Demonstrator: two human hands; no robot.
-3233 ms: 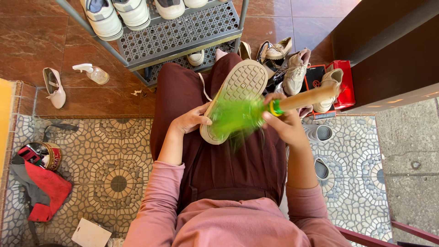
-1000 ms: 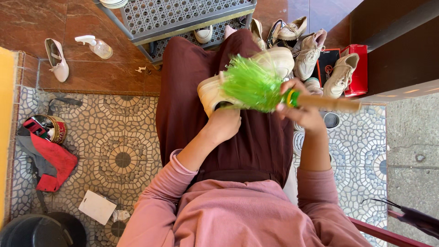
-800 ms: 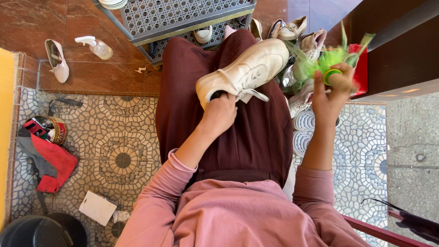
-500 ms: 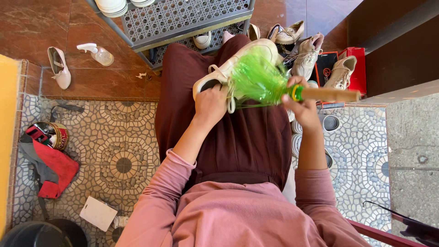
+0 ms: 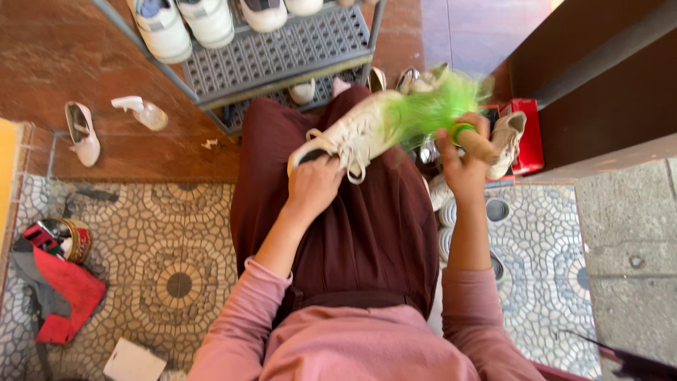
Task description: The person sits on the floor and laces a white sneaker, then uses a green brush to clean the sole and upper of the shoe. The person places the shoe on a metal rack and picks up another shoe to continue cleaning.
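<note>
I sit with a white lace-up sneaker (image 5: 352,130) over my maroon lap. My left hand (image 5: 314,187) grips its heel end, upper side facing me, laces hanging loose. My right hand (image 5: 465,159) holds the wooden handle of a brush (image 5: 437,106) with green bristles, which lie against the sneaker's toe. The handle is mostly hidden in my fist.
A grey perforated shoe rack (image 5: 282,49) with several white shoes stands ahead. More shoes and a red box (image 5: 529,134) lie at the right. A spray bottle (image 5: 141,111) and a lone shoe (image 5: 81,130) rest on the floor at left, a red cloth (image 5: 67,296) lower left.
The sneaker was sole-up, then turned upper side up. The brush swung off to the right, came back, and now sweeps over the toe end.
</note>
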